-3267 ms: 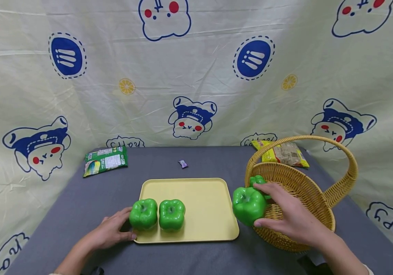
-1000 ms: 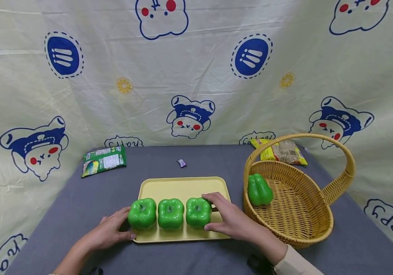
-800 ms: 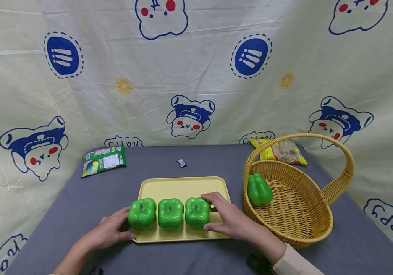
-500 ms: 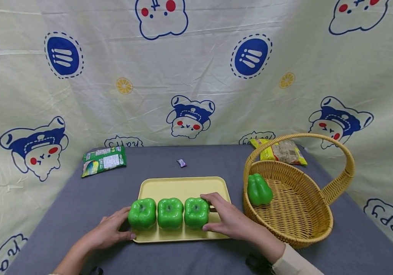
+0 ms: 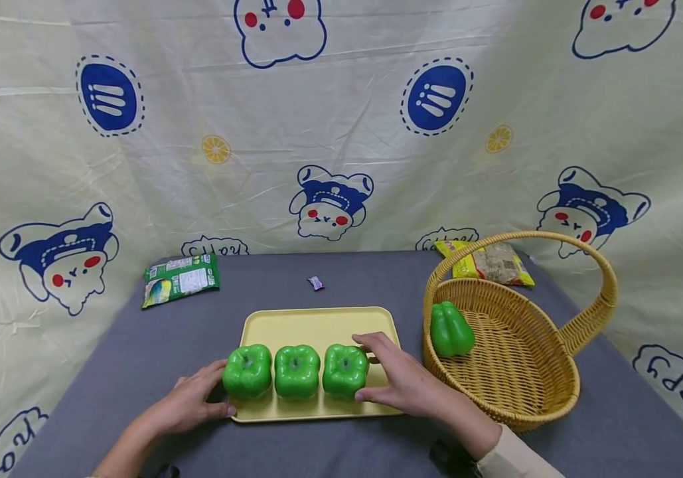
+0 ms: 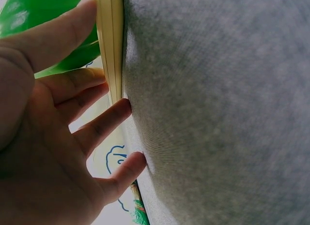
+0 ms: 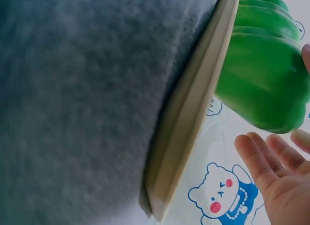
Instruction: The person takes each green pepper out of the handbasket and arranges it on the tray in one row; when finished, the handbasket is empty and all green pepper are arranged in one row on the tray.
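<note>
Pepper (image 5: 344, 372) seems light, stiff, slick; we'd pinch opposite sides. Our right hand (image 5: 399, 377) spans it, fingers apart; left hand (image 5: 193, 401) spread against tray (image 5: 317, 325).

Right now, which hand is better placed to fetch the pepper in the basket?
Probably the right hand: it is over the end of the tray nearer the basket, so its reach is shorter. The left hand is at the opposite end, with three peppers between it and the basket.

peppers (image 5: 297, 373): green | tray (image 5: 317, 325): pale yellow | basket (image 5: 517, 362): woven tan | tablecloth (image 5: 198, 338): grey | backdrop (image 5: 335, 106): bear-printed
</note>
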The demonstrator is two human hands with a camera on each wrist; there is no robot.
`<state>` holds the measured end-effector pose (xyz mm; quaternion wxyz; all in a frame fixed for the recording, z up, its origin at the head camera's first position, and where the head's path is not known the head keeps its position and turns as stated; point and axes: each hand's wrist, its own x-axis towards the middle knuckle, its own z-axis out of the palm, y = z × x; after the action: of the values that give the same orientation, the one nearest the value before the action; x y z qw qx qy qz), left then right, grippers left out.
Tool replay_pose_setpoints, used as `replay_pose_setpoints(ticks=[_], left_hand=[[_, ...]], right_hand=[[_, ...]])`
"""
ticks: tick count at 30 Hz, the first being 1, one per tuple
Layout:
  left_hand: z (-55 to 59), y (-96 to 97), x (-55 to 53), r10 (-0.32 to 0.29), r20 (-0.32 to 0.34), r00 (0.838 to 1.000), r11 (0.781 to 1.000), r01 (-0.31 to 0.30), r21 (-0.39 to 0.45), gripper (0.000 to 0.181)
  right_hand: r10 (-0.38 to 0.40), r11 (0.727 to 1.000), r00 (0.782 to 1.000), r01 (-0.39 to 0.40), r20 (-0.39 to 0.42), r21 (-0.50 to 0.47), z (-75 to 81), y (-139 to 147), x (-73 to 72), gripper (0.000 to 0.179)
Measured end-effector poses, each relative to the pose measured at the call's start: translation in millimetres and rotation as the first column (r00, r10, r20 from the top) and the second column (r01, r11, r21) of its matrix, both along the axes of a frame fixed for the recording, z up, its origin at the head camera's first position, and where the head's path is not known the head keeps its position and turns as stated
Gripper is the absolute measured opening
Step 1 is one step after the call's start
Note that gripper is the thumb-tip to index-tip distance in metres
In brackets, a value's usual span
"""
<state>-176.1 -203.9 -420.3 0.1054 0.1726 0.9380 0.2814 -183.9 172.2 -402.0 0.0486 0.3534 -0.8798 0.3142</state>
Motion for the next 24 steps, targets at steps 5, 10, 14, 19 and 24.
replay_pose_setpoints(ticks=[5, 10, 14, 19, 24], left_hand=[[-0.5, -0.1, 0.1, -0.002, -0.014, 1.0, 1.0, 0.001, -0.006, 0.073], [-0.5, -0.2, 0.4, -0.005, -0.017, 1.0, 1.0, 0.005, -0.012, 0.073], [0.0, -0.2, 0.3, -0.01, -0.028, 1.0, 1.0, 0.01, -0.014, 0.072], [0.6, -0.2, 0.3, -0.013, -0.025, 1.0, 1.0, 0.013, -0.01, 0.071], [1.3, -0.1, 0.8, -0.016, -0.04, 0.999, 1.0, 0.016, -0.014, 0.07]], right_hand=[[0.009, 1.0, 0.999, -0.01, -0.041, -0.015, 8.4, 4.4, 1.8, 0.078], [-0.034, 0.999, 0.997, 0.034, -0.065, -0.008, 17.9, 9.9, 7.5, 0.078], [-0.077, 0.997, 0.994, 0.078, -0.083, 0.005, 26.3, 14.7, 11.5, 0.078], [-0.097, 0.995, 0.989, 0.101, -0.115, 0.026, 38.1, 21.8, 13.7, 0.079], [-0.126, 0.987, 0.978, 0.14, -0.164, 0.073, 48.9, 31.0, 16.1, 0.075]])
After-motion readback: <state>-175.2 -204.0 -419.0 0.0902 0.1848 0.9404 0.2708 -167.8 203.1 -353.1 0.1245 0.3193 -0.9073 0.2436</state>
